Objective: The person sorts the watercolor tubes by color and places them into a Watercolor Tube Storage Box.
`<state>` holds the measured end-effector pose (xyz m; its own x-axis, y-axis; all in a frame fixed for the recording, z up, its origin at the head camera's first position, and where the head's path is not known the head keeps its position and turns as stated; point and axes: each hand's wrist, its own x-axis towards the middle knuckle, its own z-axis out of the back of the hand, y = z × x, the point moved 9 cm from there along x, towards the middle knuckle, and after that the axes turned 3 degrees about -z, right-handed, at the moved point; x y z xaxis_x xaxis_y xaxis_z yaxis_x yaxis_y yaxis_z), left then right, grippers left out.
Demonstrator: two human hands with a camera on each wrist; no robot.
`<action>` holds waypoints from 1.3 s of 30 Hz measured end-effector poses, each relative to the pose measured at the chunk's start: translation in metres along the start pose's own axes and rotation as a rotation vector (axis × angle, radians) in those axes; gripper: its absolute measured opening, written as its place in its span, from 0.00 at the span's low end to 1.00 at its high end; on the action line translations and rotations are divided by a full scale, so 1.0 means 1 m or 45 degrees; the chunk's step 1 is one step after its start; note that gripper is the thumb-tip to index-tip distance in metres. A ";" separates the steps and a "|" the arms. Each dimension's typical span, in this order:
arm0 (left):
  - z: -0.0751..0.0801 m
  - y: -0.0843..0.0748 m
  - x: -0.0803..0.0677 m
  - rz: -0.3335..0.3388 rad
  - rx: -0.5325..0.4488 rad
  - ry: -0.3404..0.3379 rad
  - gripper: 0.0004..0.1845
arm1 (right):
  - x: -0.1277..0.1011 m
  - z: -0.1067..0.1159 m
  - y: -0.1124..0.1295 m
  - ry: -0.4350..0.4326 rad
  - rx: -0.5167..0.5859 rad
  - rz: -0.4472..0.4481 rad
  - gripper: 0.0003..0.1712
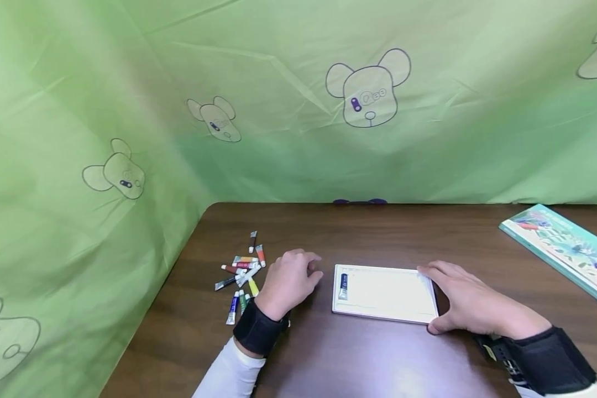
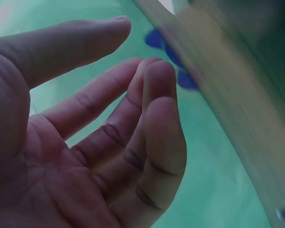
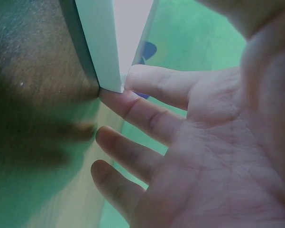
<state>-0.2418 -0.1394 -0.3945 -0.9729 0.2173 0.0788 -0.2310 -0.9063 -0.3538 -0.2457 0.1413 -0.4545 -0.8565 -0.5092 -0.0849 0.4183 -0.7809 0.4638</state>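
Observation:
A shallow white tray (image 1: 388,296) lies flat in the middle of the brown table (image 1: 378,232). One blue paint tube (image 1: 343,286) lies inside it at its left end. My right hand (image 1: 453,298) rests against the tray's right edge, with straight fingers touching the far corner and the thumb by the near corner. In the right wrist view the fingertips (image 3: 118,97) meet the tray's corner (image 3: 114,42). My left hand (image 1: 303,273) hovers between the tray and a pile of several paint tubes (image 1: 244,269). The left wrist view shows that hand (image 2: 147,123) with loosely bent fingers, holding nothing.
A teal printed box (image 1: 562,249) lies at the table's far right. Green cloth with bear prints (image 1: 368,88) hangs behind the table and along its left side. The table's left edge (image 1: 164,293) runs close to the tubes.

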 end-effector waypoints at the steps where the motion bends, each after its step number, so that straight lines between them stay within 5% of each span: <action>1: 0.003 0.005 -0.003 0.001 0.008 -0.007 0.13 | -0.001 0.000 -0.001 -0.011 -0.005 0.003 0.64; 5: 0.019 0.038 -0.020 0.052 0.052 -0.064 0.12 | -0.003 0.000 -0.002 -0.038 -0.023 0.029 0.64; 10: 0.041 0.090 -0.048 0.228 0.060 -0.109 0.08 | 0.000 0.000 -0.002 -0.044 -0.034 0.050 0.64; 18: 0.052 0.146 -0.088 0.440 0.047 -0.096 0.04 | 0.000 0.003 0.000 -0.048 -0.038 0.056 0.64; 29: 0.035 0.160 -0.108 0.513 -0.022 -0.003 0.05 | -0.005 -0.003 0.004 -0.032 -0.019 0.042 0.63; 39: 0.033 0.160 -0.110 0.520 -0.057 -0.035 0.04 | -0.004 0.001 0.002 -0.051 -0.034 0.039 0.63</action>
<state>-0.1717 -0.3204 -0.4293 -0.9845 -0.1678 -0.0520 0.1744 -0.8992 -0.4013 -0.2416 0.1424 -0.4519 -0.8546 -0.5181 -0.0353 0.4517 -0.7750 0.4419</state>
